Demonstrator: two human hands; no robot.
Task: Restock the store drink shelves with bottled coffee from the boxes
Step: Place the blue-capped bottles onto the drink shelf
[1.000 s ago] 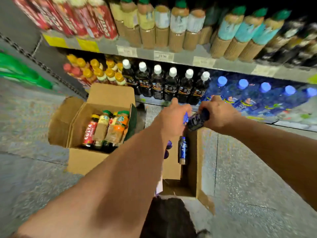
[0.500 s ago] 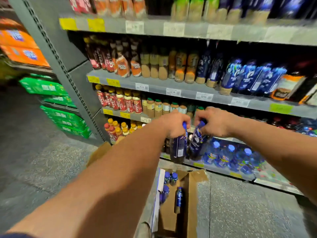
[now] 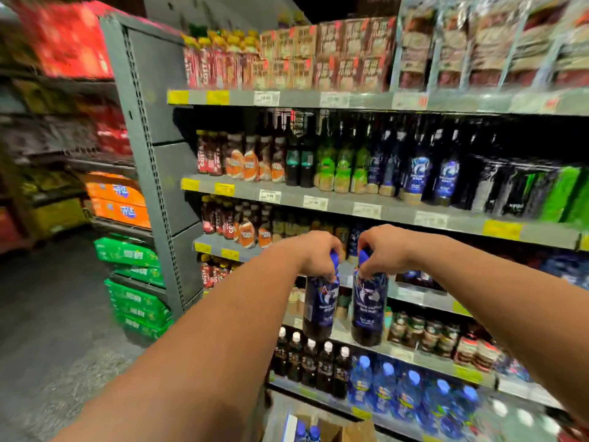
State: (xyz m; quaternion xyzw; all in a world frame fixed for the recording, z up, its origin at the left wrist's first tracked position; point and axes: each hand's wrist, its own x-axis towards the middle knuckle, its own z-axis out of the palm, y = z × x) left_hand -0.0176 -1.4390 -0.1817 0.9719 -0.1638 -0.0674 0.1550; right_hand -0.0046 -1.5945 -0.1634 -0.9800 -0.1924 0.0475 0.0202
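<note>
Fingers of the left hand and right hand clench the blue caps of two coffees, left bottle and right bottle, hanging upright before the drink shelves; an open box sits at 6 o'clock below them.

Two bottles before shelves

Packed shelves, open aisle
Blue-labelled dark bottles crowded the grey metal shelf's front edge; speckled grey floor lay open leftward.
</note>
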